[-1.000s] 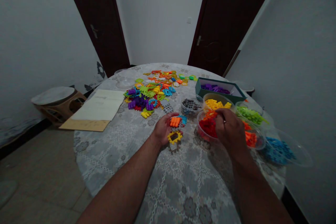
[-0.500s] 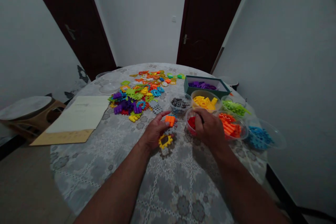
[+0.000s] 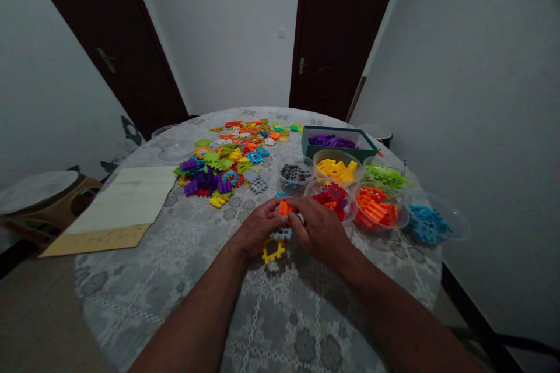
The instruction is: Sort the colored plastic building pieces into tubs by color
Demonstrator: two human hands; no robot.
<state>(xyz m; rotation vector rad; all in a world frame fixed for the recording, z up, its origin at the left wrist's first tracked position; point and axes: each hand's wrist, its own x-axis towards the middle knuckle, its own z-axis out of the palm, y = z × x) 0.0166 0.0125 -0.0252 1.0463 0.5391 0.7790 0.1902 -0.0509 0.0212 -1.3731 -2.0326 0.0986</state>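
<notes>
My left hand point(image 3: 258, 230) is closed around an orange plastic building piece point(image 3: 284, 208) above the middle of the table. My right hand point(image 3: 321, 232) meets it from the other side, fingers pinched at the same piece. Whether another small piece is between the right fingertips is hidden. Below the hands are a grey lattice piece point(image 3: 282, 234) and a yellow toothed frame piece point(image 3: 273, 252). A bit of blue piece point(image 3: 282, 194) shows just beyond the fingers. A clear tub with red pieces point(image 3: 335, 193) sits right beside my right hand.
Tubs of yellow point(image 3: 336, 170), dark grey point(image 3: 295, 173), orange point(image 3: 377, 207), green point(image 3: 387, 176) and blue pieces point(image 3: 429, 224) stand at the right. Behind them is a green box point(image 3: 370, 153) with purple pieces. Mixed pieces point(image 3: 214, 172) are heaped left; paper point(image 3: 126, 195) lies nearby.
My right hand has come out of the red tub and moved left to the orange piece in my left hand. The view has shifted slightly.
</notes>
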